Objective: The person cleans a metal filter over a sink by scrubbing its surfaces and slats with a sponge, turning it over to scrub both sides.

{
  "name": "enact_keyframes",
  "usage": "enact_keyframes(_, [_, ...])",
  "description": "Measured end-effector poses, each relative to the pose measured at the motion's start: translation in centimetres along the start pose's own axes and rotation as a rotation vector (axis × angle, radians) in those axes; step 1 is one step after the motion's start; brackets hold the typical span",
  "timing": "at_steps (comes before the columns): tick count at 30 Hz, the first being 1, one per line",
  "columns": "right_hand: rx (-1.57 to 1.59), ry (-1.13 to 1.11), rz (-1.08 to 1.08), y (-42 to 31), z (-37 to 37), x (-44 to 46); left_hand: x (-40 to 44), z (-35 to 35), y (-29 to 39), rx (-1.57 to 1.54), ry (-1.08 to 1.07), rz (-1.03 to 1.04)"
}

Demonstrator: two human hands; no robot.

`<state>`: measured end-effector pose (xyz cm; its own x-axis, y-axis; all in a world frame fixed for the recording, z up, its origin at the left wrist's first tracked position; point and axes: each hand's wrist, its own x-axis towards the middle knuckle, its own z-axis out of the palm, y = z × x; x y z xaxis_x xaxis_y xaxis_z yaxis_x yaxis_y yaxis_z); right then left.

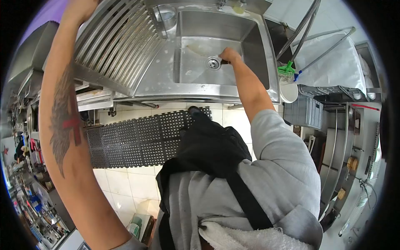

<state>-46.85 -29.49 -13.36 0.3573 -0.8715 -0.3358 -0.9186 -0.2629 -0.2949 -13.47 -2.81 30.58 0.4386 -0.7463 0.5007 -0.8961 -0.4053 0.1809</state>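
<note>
My right hand (230,55) reaches down into the stainless steel sink (252,39), just right of the round drain strainer (213,63). Its fingers are closed around something small and dark, too hidden to name. A little water and pale residue lie on the basin floor. My left hand (85,7) is up at the top left edge of the view, by the upper corner of a slatted metal rack (118,41). The left fingers fall outside the picture, so their grip cannot be seen. The rack slants over the drainboard at the sink's left.
A metal container (166,17) stands at the basin's back left corner, left of the faucet (221,4). To the right are a green mop head (286,68), a white bucket (288,91) and a grey crate (306,112). A perforated black mat (137,139) covers floor tiles.
</note>
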Motion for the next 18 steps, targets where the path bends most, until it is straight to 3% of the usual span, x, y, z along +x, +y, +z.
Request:
enact_keyframes(1, [0.060, -0.120, 0.111, -1.4, -3.8, -2.1, 0.8, 0.5, -1.4, 0.045, -0.002, -0.006])
enact_keyframes(3, [0.144, -0.143, 0.047, -2.0, -4.9, 1.6, 3.2, 1.9, -5.6, 0.059, -0.064, 0.042])
enact_keyframes(6, [0.158, -0.075, -0.303, -6.7, -8.4, 5.2, 3.2, 1.2, -4.6, 0.106, -0.128, 0.061])
enact_keyframes(8, [0.551, 0.228, -0.314, -11.2, -10.3, 6.5, 1.6, -0.1, -2.3, 0.141, -0.128, 0.025])
enact_keyframes(9, [0.566, 0.223, -0.330, -13.8, -10.9, 7.7, 1.0, -0.4, -1.5, 0.105, -0.118, -0.026])
enact_keyframes(11, [0.503, 0.489, -0.400, -19.0, -11.5, 10.0, 0.6, -0.4, -1.0, 0.091, -0.111, -0.075])
enact_keyframes(15, [0.486, 0.296, -0.558, -26.8, -12.4, 11.8, 0.4, -0.5, 0.5, -0.002, -0.143, -0.202])
enact_keyframes(18, [0.247, 0.110, -0.672, -31.1, -9.4, 15.3, 0.2, -0.8, 2.2, -0.068, -0.150, -0.260])
